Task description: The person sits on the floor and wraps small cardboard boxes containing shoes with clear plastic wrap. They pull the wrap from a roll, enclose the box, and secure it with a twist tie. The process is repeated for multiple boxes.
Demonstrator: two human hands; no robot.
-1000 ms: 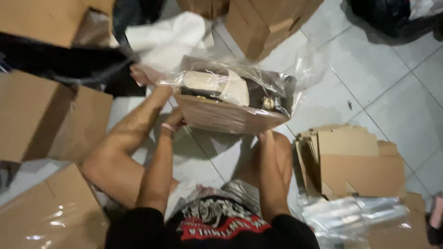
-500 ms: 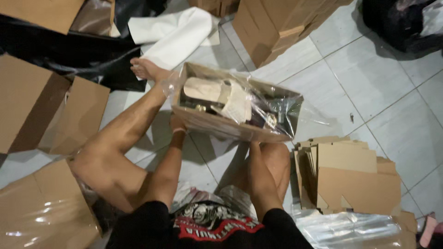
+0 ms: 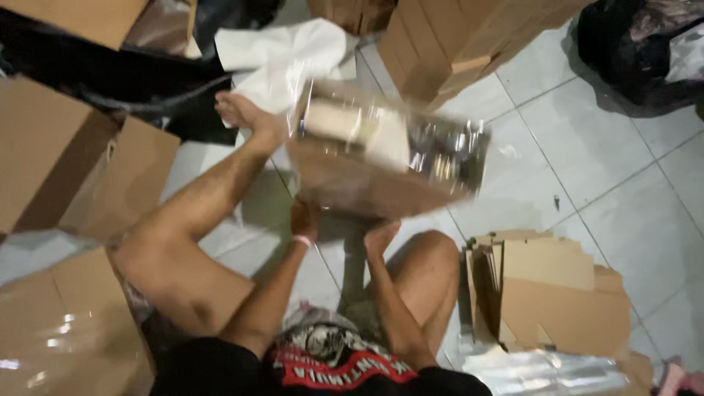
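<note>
- Since the earlier frame the open cardboard box [image 3: 381,158] has risen and swung toward the right. It is now motion-blurred, held above the tiled floor [image 3: 609,154] in front of the seated person's knees.
- The stacks of big brown cartons [image 3: 66,147] at the left and the flattened cardboard pile [image 3: 557,293] at the right lie where they were.
- The box, wrapped or lined in clear plastic film, carries a cream-coloured item and some dark, shiny things; blur hides what they are.
- The left hand [image 3: 304,220] grips the near bottom edge of the box from below, a pink band at its wrist.
- The right hand [image 3: 381,235] presses up under the same edge, fingers hidden beneath the cardboard, so it too is closed on the box.
- Judged from this, the step in hand is lifting and turning the filled box.
- The next move calls for a steady two-handed hold and level carriage, since the top is open and the contents sit loose.
</note>
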